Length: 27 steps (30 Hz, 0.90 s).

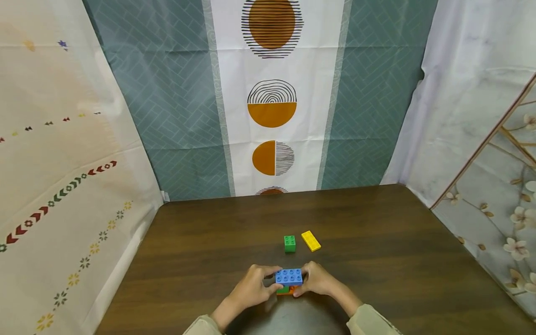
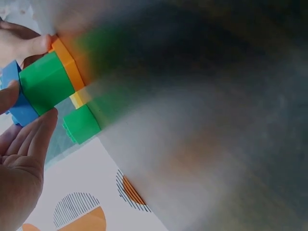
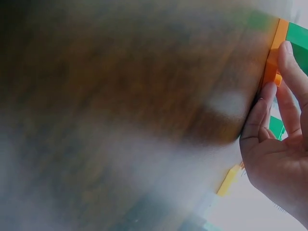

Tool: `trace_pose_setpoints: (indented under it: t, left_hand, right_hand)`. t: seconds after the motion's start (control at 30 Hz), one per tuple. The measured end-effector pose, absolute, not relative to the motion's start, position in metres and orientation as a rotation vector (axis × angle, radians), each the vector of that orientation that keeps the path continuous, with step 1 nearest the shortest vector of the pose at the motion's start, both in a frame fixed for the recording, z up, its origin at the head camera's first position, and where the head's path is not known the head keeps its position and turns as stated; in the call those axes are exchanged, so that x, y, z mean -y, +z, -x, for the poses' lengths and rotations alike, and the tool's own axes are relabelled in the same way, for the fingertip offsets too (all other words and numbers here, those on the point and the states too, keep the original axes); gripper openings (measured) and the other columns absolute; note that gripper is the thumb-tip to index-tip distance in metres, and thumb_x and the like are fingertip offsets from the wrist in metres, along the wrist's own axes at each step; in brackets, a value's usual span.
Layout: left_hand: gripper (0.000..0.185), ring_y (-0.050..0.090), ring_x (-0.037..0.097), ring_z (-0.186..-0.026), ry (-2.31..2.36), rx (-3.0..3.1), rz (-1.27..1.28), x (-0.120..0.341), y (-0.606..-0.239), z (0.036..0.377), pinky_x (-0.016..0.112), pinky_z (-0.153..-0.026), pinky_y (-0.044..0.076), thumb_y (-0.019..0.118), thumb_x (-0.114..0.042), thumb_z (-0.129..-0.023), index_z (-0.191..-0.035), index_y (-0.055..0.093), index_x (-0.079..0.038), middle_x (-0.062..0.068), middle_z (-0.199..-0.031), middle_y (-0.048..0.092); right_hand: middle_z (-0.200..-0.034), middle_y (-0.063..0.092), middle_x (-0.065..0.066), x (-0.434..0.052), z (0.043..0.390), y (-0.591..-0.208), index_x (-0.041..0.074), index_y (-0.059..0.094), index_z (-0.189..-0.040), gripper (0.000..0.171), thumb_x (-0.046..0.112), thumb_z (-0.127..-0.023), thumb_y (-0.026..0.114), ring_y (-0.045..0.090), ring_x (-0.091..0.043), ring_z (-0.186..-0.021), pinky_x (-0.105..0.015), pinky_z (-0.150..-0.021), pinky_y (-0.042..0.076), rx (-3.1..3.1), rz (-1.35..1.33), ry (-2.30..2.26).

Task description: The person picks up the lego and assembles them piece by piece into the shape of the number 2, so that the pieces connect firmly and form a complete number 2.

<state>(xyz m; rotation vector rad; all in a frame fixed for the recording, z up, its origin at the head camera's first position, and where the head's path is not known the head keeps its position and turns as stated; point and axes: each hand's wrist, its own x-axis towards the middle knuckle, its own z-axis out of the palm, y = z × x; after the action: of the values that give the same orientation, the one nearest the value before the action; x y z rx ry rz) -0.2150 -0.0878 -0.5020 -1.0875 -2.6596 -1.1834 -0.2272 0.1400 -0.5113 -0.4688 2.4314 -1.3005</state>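
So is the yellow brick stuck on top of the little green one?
No, the yellow brick lies flat on the table beside the small green brick, with a gap between them.

Hands: left hand (image 1: 251,289) and right hand (image 1: 319,280) bare, no gloves.
Sleeves: beige sleeve cuffs (image 1: 370,322) at both wrists.

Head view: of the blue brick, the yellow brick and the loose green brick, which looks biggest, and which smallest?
1. Blue brick, though it lies nearest the camera, which may flatter it.
2. Yellow brick, flat and long.
3. Green brick, the smallest.
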Motion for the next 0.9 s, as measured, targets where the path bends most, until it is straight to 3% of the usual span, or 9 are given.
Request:
trace_pose_setpoints:
  t: [0.33,0.47,0.6,0.7,0.8,0.9]
  left_hand:
    - [0.033,0.072,0.017,-0.094,-1.151,2.730,1.061,0.086,-0.494,0.219,0.027,-0.078,0.059,0.079,-0.013,-0.081,-0.109,0.071,0.003,0.015,-0.106,0.074]
    - [0.034,0.068,0.007,-0.085,-1.154,2.765,1.049,0.084,-0.491,0.219,0.016,-0.066,0.052,0.080,-0.012,-0.079,-0.109,0.072,0.003,0.015,-0.103,0.075]
    - [0.036,0.052,-0.002,-0.065,-1.130,2.797,1.041,0.082,-0.487,0.218,0.012,-0.052,0.039,0.080,-0.013,-0.079,-0.110,0.071,0.003,0.016,-0.104,0.075]
    - [0.035,0.060,0.001,-0.069,-1.133,2.801,1.034,0.082,-0.486,0.218,0.013,-0.057,0.047,0.079,-0.012,-0.080,-0.111,0.071,0.002,0.014,-0.103,0.075]
    - [0.033,0.070,0.010,-0.088,-1.142,2.793,1.053,0.084,-0.486,0.216,0.018,-0.071,0.056,0.078,-0.012,-0.081,-0.110,0.071,0.002,0.011,-0.102,0.076]
    - [0.032,0.071,0.012,-0.090,-1.136,2.788,1.077,0.085,-0.486,0.216,0.020,-0.074,0.057,0.078,-0.011,-0.082,-0.111,0.071,0.002,0.010,-0.102,0.076]
  right_hand:
    - [-0.080,0.064,-0.002,-0.140,0.229,-0.512,-0.002,0.074,-0.089,0.031,0.015,-0.069,0.089,0.051,-0.014,-0.072,-0.020,-0.060,0.040,-2.422,0.453,-1.297]
    - [-0.079,0.067,-0.002,-0.141,0.229,-0.513,-0.002,0.074,-0.086,0.029,0.015,-0.068,0.089,0.050,-0.013,-0.072,-0.020,-0.060,0.040,-2.422,0.471,-1.294]
    - [-0.079,0.068,-0.003,-0.142,0.230,-0.512,-0.004,0.074,-0.085,0.029,0.012,-0.067,0.089,0.050,-0.010,-0.070,-0.018,-0.059,0.041,-2.424,0.509,-1.308]
    - [-0.080,0.069,-0.003,-0.143,0.231,-0.511,-0.003,0.074,-0.085,0.028,0.011,-0.067,0.089,0.051,-0.008,-0.070,-0.018,-0.059,0.043,-2.413,0.534,-1.323]
    - [-0.080,0.068,-0.003,-0.141,0.232,-0.512,-0.002,0.074,-0.085,0.026,0.011,-0.067,0.089,0.052,-0.008,-0.071,-0.018,-0.060,0.044,-2.397,0.546,-1.332]
    - [-0.080,0.068,-0.003,-0.140,0.232,-0.514,-0.002,0.074,-0.085,0.026,0.010,-0.067,0.089,0.052,-0.008,-0.072,-0.019,-0.060,0.044,-2.402,0.556,-1.329]
